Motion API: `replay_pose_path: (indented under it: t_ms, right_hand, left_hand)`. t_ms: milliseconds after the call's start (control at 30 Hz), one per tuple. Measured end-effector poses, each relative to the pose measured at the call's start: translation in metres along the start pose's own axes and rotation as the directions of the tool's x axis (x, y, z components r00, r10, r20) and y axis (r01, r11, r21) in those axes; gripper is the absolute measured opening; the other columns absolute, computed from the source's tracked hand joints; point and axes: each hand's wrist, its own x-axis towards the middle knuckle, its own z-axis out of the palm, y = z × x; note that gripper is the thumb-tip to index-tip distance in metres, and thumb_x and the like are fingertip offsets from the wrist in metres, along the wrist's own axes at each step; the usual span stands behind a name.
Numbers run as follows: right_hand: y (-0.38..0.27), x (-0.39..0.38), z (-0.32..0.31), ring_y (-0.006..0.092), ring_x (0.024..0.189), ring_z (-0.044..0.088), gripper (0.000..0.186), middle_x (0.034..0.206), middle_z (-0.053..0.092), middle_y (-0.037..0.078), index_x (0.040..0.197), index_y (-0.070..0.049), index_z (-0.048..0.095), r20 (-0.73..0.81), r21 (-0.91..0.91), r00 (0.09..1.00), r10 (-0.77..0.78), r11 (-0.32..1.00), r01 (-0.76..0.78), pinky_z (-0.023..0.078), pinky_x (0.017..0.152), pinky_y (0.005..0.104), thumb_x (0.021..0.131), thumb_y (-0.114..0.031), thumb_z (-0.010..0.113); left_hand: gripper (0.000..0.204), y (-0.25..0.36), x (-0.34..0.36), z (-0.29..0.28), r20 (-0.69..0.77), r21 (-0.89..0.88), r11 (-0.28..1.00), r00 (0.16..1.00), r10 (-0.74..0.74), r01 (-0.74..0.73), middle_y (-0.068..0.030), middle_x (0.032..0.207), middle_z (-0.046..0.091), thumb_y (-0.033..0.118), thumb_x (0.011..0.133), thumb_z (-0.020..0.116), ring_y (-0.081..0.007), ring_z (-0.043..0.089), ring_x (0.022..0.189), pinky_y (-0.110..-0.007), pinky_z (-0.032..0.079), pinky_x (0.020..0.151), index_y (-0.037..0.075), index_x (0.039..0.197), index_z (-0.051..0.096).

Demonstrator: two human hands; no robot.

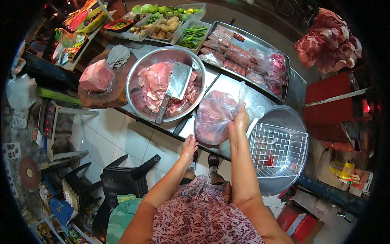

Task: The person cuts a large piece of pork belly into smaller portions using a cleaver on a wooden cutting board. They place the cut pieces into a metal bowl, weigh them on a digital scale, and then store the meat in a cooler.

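A clear plastic bag of raw meat [214, 118] rests on the white table surface in front of me. My right hand [239, 121] is closed around the bag's gathered neck at its right side. Beside the bag's lower left edge is my left hand [189, 146], its fingers stretched out and holding nothing; whether it touches the plastic I cannot tell. To the left stands a steel bowl [132, 96] of raw meat slices [152, 83]. A cleaver [179, 81] lies across that meat, its handle over the near rim. A dark-handled knife [183, 124] lies between bowl and bag.
A metal tray [287, 77] of bagged meat sits behind the bag. At right, a wire rack [280, 150] lies in a large basin [276, 188]. A meat chunk [96, 75] sits on a round chopping block [87, 97]. Meat [329, 42] hangs at far right; a black chair [126, 177] stands lower left.
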Motion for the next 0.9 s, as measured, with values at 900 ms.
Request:
replay_pose_path:
  t_ms: [900]
  right_hand:
    - [-0.129,-0.257,-0.067,0.0292,0.080,0.055,0.012,0.084,0.054,0.019,0.098,0.002,0.055,0.565,-0.083,0.773,-0.290,0.911,0.403,0.045,0.071,0.0362,0.093,-0.009,0.052]
  left_hand:
    - [0.060,0.048,-0.181,-0.060,0.501,0.032,0.959,0.826,-0.258,0.280,-0.0127,0.134,0.048,0.050,0.095,0.045,-0.0298,0.048,0.122,-0.047,0.043,0.100,0.007,0.137,0.042]
